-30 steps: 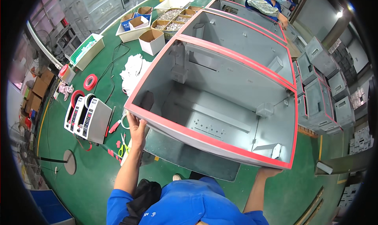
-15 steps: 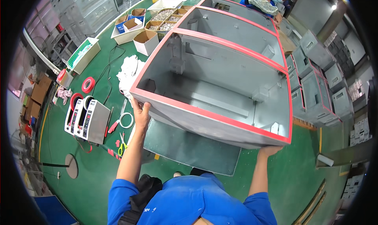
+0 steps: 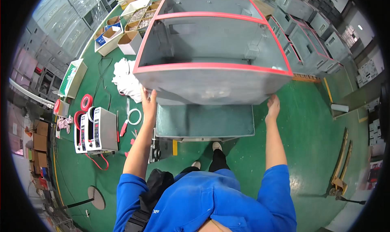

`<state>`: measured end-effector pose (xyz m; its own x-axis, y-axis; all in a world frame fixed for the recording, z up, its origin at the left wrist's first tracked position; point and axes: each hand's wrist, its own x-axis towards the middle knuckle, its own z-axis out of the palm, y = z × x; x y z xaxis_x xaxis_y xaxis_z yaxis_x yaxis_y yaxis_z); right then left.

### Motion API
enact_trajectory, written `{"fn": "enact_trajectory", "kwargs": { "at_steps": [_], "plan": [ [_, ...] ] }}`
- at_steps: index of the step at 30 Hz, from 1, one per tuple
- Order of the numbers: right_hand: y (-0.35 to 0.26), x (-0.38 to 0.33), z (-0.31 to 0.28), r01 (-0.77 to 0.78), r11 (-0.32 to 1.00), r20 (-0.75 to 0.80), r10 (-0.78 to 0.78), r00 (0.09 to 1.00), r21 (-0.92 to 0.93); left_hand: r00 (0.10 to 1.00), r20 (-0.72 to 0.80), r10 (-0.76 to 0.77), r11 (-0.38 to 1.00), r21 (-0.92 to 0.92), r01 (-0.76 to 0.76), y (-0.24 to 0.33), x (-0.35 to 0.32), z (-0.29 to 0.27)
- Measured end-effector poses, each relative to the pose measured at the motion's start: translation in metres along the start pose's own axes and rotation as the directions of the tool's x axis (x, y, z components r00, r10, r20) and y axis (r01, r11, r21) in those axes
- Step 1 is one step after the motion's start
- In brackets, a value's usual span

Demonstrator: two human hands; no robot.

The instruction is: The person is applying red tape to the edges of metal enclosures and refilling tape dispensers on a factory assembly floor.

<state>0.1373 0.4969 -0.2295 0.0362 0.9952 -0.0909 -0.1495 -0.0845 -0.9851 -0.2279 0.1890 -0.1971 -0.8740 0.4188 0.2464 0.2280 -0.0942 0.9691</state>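
A large grey metal cabinet (image 3: 215,85) lies open side up, with red tape (image 3: 215,67) along its rim. Gripping its lower left edge is my left hand (image 3: 150,105), thumb raised and the other fingers partly hidden by the metal. My right hand (image 3: 273,108) holds the lower right corner, its fingertips behind the side. Beneath the cabinet, the bare near end of a dark green work surface (image 3: 205,122) shows. Two more red-taped cabinets, one of them this grey box (image 3: 211,5), stand in line beyond it.
A white cloth (image 3: 125,78) lies left of the cabinet. Further left are a tape dispenser (image 3: 106,130), a red tape roll (image 3: 86,102), a white tape roll (image 3: 134,116) and a green-lined bin (image 3: 72,78). Grey cabinets (image 3: 307,41) are stacked at right; a yellow pallet jack (image 3: 340,167) stands on the floor.
The cabinet has turned from a slant to nearly square before me and sits farther away, its near wall now facing me. Both hands moved with it. The co-worker is out of view.
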Motion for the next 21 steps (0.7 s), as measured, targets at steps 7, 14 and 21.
{"fn": "enact_trajectory", "kwargs": {
  "at_steps": [7,14,21],
  "plan": [
    [0.211,-0.234,-0.218,-0.53,0.752,-0.17,0.507,0.845,-0.392,0.907,0.351,-0.235,0.874,0.485,0.039,-0.031,-0.167,-0.028],
    [0.216,-0.463,-0.313,-0.87,0.203,-0.18,0.933,0.311,-0.45,0.668,0.637,-0.384,0.858,0.514,0.003,-0.058,-0.299,-0.064],
    [0.148,-0.479,-0.25,-0.806,0.441,0.086,0.891,0.445,-0.396,0.467,0.749,-0.469,0.826,0.56,-0.069,-0.056,-0.35,-0.09]
  ]
}}
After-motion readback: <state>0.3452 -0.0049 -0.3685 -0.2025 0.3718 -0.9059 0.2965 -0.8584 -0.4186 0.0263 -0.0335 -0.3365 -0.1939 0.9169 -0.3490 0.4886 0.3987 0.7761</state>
